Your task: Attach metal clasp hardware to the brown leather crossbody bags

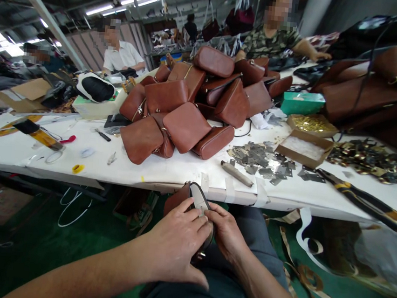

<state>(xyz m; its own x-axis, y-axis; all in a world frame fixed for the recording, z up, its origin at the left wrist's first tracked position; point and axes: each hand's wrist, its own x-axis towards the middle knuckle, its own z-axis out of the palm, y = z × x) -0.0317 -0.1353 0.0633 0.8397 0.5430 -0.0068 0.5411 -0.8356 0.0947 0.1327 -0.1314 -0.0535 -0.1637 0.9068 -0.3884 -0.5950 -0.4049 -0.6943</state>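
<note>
A small brown leather bag (177, 198) rests on my lap at the table's front edge, its pale-lined mouth facing up. My left hand (181, 236) lies across that mouth, its fingers curled over the edge and its thumb standing apart. On the far side, my right hand (227, 229) grips the bag's rim, fingertips at the pale lining. A bit of metal hardware shows below the left fingers. Both hands cover much of the bag, so whether a small part sits under the fingertips cannot be seen.
Brown leather bags (186, 127) are heaped on the white table (88, 157). To the right lie metal plates (260, 159), a rod-shaped tool (236, 173), a carton (304, 148) and pliers (365, 199). A yellow-handled tool (40, 134) lies left. Co-workers are across the table.
</note>
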